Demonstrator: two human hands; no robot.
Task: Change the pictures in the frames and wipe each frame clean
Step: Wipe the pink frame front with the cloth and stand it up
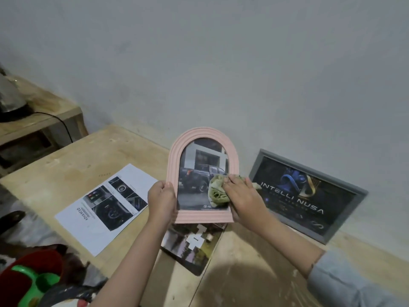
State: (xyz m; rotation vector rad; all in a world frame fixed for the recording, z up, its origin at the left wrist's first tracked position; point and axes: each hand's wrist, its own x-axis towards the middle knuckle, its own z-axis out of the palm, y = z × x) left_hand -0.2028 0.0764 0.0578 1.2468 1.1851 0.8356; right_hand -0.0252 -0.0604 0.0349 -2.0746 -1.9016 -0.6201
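Head view: crumpled cloth (218,191) on arched ribbed frame (202,138).

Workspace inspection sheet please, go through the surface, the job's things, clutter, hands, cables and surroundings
Surface: pale wooden table, scuffed and stained.
Job's things: pink arched frame held upright, car photo inside; green cloth against its glass; grey frame leaning on the wall with a dark poster.
Clutter: printed sheet lying flat at left; loose photo print under the pink frame.
Hands: left hand grips the pink frame's left edge; right hand presses the cloth on the glass.
Cables: black cord running off the side shelf.
Surroundings: plain grey wall; kettle on side shelf; red and green plastic item lower left.
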